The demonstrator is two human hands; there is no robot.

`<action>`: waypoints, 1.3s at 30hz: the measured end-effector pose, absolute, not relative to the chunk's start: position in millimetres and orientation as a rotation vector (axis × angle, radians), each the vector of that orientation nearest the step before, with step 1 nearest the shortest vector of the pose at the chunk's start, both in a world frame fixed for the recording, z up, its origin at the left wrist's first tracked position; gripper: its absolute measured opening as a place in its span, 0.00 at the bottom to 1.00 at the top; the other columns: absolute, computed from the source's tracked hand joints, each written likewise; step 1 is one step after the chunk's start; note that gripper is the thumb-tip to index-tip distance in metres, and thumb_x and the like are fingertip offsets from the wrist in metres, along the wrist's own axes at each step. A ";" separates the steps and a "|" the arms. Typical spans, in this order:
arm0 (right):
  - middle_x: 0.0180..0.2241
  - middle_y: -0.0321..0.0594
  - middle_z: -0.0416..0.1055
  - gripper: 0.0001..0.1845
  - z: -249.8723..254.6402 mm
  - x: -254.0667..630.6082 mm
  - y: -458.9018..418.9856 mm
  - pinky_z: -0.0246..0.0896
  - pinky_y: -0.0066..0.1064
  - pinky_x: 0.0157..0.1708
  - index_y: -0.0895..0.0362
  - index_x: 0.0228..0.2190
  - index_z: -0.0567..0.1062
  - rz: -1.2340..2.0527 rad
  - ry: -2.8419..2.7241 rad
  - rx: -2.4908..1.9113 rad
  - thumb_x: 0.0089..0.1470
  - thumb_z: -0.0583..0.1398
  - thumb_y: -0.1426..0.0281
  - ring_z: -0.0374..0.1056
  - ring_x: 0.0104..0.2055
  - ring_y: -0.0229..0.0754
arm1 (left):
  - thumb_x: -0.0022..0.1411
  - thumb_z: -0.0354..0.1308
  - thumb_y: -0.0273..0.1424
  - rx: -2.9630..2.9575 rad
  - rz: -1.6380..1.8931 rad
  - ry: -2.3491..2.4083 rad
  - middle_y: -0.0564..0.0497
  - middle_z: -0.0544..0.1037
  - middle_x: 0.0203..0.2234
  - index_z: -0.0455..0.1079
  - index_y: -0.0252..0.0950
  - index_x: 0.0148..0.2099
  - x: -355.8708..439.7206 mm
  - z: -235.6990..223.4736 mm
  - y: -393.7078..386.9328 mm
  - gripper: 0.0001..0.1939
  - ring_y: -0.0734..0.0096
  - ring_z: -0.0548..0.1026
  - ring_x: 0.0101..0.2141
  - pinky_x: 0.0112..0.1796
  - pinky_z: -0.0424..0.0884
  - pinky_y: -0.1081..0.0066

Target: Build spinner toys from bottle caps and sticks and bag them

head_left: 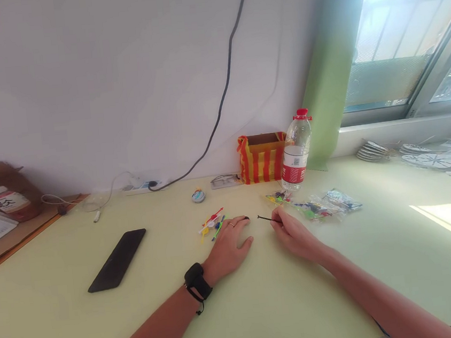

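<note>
My right hand (294, 234) pinches a thin black stick (266, 218) with a small forked tip, which points left toward my other hand. My left hand (229, 246) rests on the table with the thumb apart from the fingers. At its fingertips is a small dark piece (247, 218), too small to make out. Just left of those fingers lies a loose pile of coloured plastic arrow-shaped pieces (213, 224), in red, yellow, white, blue and green. Clear bags (318, 207) of similar coloured pieces lie beyond my right hand.
A water bottle (296, 153) and a red-and-yellow striped box (264, 159) stand by the wall. A round tin (198, 195) sits left of them. A black flat slab (117, 260) lies at left. Patterned discs (430, 160) lie under the window. A cable (225, 91) hangs down the wall.
</note>
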State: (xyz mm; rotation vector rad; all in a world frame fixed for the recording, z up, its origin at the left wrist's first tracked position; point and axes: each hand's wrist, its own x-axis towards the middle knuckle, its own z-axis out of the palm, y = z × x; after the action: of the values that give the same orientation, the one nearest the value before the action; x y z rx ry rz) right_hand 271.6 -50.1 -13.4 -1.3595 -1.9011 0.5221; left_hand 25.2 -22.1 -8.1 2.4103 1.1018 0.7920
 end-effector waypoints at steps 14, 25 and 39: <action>0.34 0.38 0.72 0.08 -6.3 267.0 -55.4 0.60 0.35 0.34 0.52 0.36 0.65 0.553 -1.994 -1.271 0.68 0.49 0.67 0.67 0.34 0.44 | 0.68 0.57 0.30 2.293 0.887 1.043 0.48 0.79 0.46 0.76 0.43 0.50 25.6 -6.3 -18.5 0.10 0.56 0.74 0.50 0.54 0.68 0.55; 0.35 0.38 0.72 0.06 -5.7 261.4 -58.4 0.61 0.33 0.35 0.51 0.39 0.68 0.606 -1.976 -1.179 0.64 0.51 0.72 0.67 0.34 0.43 | 0.64 0.61 0.29 2.052 0.943 1.008 0.49 0.76 0.41 0.75 0.39 0.43 29.4 -1.1 -19.5 0.05 0.65 0.77 0.38 0.43 0.75 0.64; 0.39 0.40 0.76 0.11 -12.3 257.2 -57.4 0.65 0.35 0.40 0.53 0.41 0.73 0.691 -1.967 -1.108 0.62 0.53 0.76 0.71 0.39 0.44 | 0.63 0.66 0.38 1.865 0.839 0.880 0.47 0.82 0.40 0.77 0.37 0.48 34.6 -0.3 -25.7 0.14 0.65 0.80 0.37 0.40 0.78 0.67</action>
State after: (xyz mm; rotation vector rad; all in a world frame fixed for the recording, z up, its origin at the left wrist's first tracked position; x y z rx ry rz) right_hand 257.2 -57.4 -12.3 -1.1079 -1.9672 0.6911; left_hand 34.6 -25.7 -0.3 1.8654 0.8800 0.8388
